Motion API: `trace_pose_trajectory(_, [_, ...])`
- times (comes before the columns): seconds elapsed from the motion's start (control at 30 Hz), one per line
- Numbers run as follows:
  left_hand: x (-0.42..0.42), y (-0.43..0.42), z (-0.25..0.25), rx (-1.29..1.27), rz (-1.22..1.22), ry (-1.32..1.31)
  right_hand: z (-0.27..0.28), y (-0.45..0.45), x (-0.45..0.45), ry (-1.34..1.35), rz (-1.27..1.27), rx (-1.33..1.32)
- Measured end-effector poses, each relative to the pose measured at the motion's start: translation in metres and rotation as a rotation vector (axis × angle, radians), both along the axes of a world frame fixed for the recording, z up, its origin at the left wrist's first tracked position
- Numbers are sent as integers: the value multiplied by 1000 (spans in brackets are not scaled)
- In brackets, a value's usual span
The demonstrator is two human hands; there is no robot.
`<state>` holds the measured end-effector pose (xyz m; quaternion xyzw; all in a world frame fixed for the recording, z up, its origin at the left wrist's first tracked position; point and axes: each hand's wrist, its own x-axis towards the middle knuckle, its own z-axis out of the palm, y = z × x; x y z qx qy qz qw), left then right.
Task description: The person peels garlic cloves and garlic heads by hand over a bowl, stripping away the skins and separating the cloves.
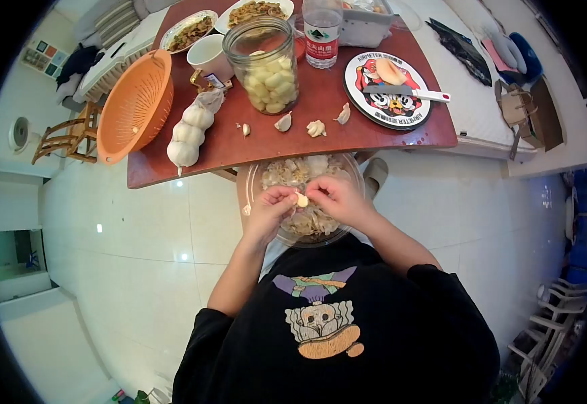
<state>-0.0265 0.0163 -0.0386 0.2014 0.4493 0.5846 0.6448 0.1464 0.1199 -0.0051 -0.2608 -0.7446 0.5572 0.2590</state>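
My left hand (271,210) pinches a pale garlic clove (302,200) between thumb and fingertips. Close on its right, my right hand (342,200) has its fingers pressed together; what they grip is too small to make out. Below both hands is a clear plastic bowl (358,180) full of dry garlic skins (313,221), partly under the table edge. Along that edge lie loose cloves, among them one clove (283,122) and a small cluster (316,128). A glass jar (261,50) behind them holds many peeled cloves (270,83).
On the red table (239,145) are a string of garlic bulbs (190,135), an orange colander (134,108) overhanging the left edge, and a water bottle (321,37). A knife (408,92) rests across a round patterned board (391,121). Food plates and a white cup (211,56) stand behind.
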Motion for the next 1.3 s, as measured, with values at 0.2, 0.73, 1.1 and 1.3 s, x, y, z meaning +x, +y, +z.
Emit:
trace_pose_trajectory(0.2, [-5, -2, 2, 19, -152, -193, -19, 7, -5, -72, -32, 32])
trace_pose_trajectory(0.73, [5, 3, 0, 40, 82, -352, 5, -7, -5, 33, -42, 28])
trace_pose_trajectory(1.1, [15, 3, 3, 51, 87, -266, 2, -11, -9, 19, -143, 30])
trace_pose_trajectory(1.3, [18, -2, 12, -3, 20, 333, -1, -7, -7, 1, -137, 123])
